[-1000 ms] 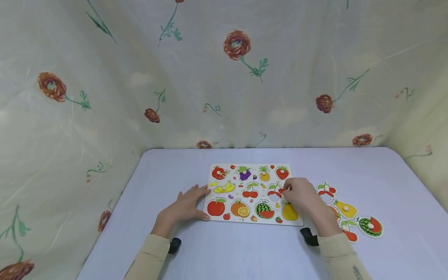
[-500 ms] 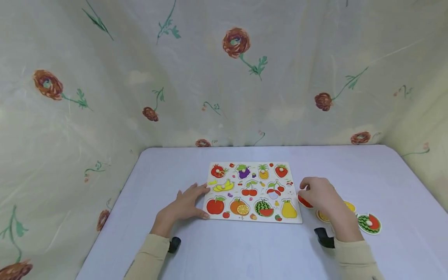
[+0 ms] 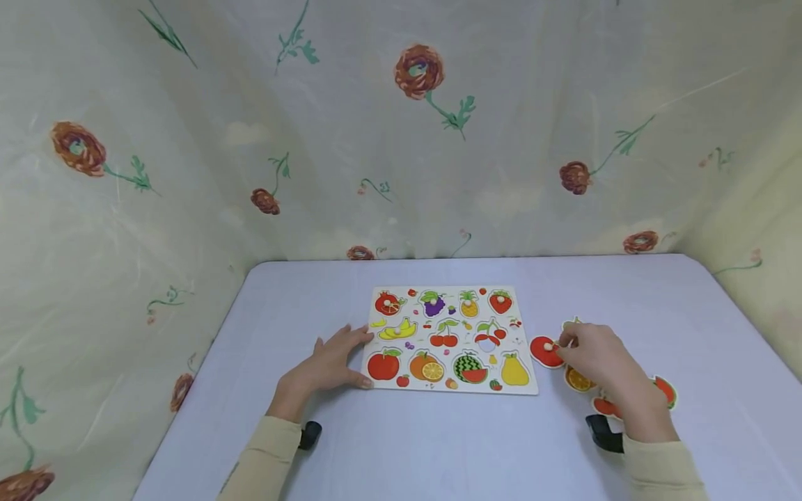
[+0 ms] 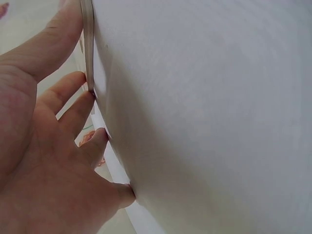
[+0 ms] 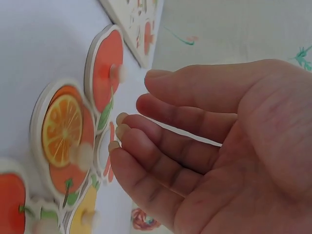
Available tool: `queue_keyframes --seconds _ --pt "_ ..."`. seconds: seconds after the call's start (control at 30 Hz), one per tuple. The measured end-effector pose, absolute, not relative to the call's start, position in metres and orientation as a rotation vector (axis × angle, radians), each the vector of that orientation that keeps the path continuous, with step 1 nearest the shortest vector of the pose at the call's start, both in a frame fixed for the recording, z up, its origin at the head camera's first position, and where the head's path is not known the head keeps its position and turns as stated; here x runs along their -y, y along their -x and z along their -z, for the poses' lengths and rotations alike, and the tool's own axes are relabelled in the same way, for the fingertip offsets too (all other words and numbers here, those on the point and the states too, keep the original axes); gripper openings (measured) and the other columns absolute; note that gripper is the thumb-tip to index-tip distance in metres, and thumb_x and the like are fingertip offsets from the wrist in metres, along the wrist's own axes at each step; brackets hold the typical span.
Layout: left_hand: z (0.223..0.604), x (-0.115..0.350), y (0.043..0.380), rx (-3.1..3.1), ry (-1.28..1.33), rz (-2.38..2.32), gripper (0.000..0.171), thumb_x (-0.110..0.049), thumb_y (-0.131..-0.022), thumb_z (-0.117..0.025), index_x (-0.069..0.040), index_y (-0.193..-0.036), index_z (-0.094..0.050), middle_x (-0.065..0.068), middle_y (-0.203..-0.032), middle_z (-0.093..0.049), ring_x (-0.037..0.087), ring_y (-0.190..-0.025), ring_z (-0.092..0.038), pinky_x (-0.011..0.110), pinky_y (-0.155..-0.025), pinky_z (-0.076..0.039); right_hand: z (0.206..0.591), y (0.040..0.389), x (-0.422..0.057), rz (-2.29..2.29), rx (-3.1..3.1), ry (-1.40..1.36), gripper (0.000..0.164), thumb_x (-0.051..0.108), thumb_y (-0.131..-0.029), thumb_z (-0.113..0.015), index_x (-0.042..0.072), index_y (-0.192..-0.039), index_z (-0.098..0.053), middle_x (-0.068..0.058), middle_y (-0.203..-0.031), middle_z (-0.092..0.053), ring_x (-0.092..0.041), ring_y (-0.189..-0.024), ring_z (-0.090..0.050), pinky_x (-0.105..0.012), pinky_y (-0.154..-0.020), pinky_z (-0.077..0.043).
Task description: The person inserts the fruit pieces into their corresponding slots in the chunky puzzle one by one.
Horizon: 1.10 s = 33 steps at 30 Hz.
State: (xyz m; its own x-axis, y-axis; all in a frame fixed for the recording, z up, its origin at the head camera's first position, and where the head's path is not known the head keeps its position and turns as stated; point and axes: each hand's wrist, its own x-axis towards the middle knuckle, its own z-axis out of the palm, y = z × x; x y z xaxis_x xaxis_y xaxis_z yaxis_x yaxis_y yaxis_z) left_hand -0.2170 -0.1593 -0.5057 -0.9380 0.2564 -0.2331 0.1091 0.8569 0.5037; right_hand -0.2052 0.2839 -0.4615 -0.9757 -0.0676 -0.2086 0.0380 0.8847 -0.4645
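My left hand (image 3: pixel 332 362) rests with spread fingers at the left edge of a white fruit puzzle board (image 3: pixel 519 344); in the left wrist view its thumb and fingertips touch the board edge (image 4: pixel 88 44) and the table. Right of the board, my right hand (image 3: pixel 595 355) hovers over loose knobbed pieces. Its loosely bent fingers hold nothing in the right wrist view. Closest to the fingertips is the red apple piece (image 5: pixel 101 68) with its wooden knob. Beside it lies the orange piece (image 5: pixel 63 131), with a yellow pear piece (image 5: pixel 80 219) lower down.
Cherry piece (image 3: pixel 605 408) and watermelon piece (image 3: pixel 665 391) lie partly hidden by the right hand and wrist. The white table (image 3: pixel 438 445) meets a flowered curtain (image 3: pixel 501 139) at the back and sides. Black wrist cameras sit under both wrists.
My right hand has moved from the board's right side out over the loose pieces, leaving the apple piece in view. My left hand stays at the board edge. The head view has shifted slightly.
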Motion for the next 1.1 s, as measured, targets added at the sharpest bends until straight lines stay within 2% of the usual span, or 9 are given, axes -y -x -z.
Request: queue_keyframes --seconds 0.33,0.67,0.87,1.1 --pt "0.505 0.161 0.216 -2.734 -0.282 -0.722 0.089 -0.038 -0.074 -0.086 -0.027 -0.151 -0.043 -0.003 -0.163 -0.034 0.027 -0.155 -0.015 0.07 -0.12 -0.004 0.456 0.195 -0.297 0.631 -2.799 0.023 0.016 0.014 -0.089 -0.066 -0.002 -0.094 -0.066 -0.013 -0.083 -0.062 -0.023 -0.075 -0.053 -0.029 -0.06 -0.048" --pt "0.502 0.16 0.216 -2.745 -0.269 -0.724 0.087 -0.036 -0.074 -0.086 -0.027 -0.15 -0.043 -0.002 -0.162 -0.035 0.027 -0.155 -0.015 0.071 -0.12 -0.005 0.457 0.185 -0.306 0.654 -2.722 -0.015 0.016 0.012 -0.09 -0.066 -0.002 -0.097 -0.065 -0.013 -0.086 -0.062 -0.022 -0.076 -0.053 -0.029 -0.06 -0.049" --pt "0.506 0.16 0.217 -2.738 -0.279 -0.723 0.088 -0.037 -0.074 -0.086 -0.027 -0.15 -0.043 -0.003 -0.162 -0.034 0.026 -0.155 -0.015 0.07 -0.12 -0.005 0.459 0.179 -0.315 0.598 -2.667 -0.041 0.014 0.01 -0.086 -0.068 0.0 -0.094 -0.064 -0.011 -0.083 -0.057 -0.022 -0.076 -0.051 -0.03 -0.06 -0.045" --pt "0.505 0.16 0.218 -2.736 -0.275 -0.715 0.088 -0.037 -0.073 -0.086 -0.027 -0.15 -0.044 -0.003 -0.162 -0.035 0.026 -0.155 -0.015 0.071 -0.12 -0.005 0.463 0.175 -0.318 0.557 -2.653 -0.061 0.004 0.005 -0.085 -0.061 0.001 -0.086 -0.06 -0.009 -0.074 -0.052 -0.02 -0.067 -0.049 -0.029 -0.058 -0.039"
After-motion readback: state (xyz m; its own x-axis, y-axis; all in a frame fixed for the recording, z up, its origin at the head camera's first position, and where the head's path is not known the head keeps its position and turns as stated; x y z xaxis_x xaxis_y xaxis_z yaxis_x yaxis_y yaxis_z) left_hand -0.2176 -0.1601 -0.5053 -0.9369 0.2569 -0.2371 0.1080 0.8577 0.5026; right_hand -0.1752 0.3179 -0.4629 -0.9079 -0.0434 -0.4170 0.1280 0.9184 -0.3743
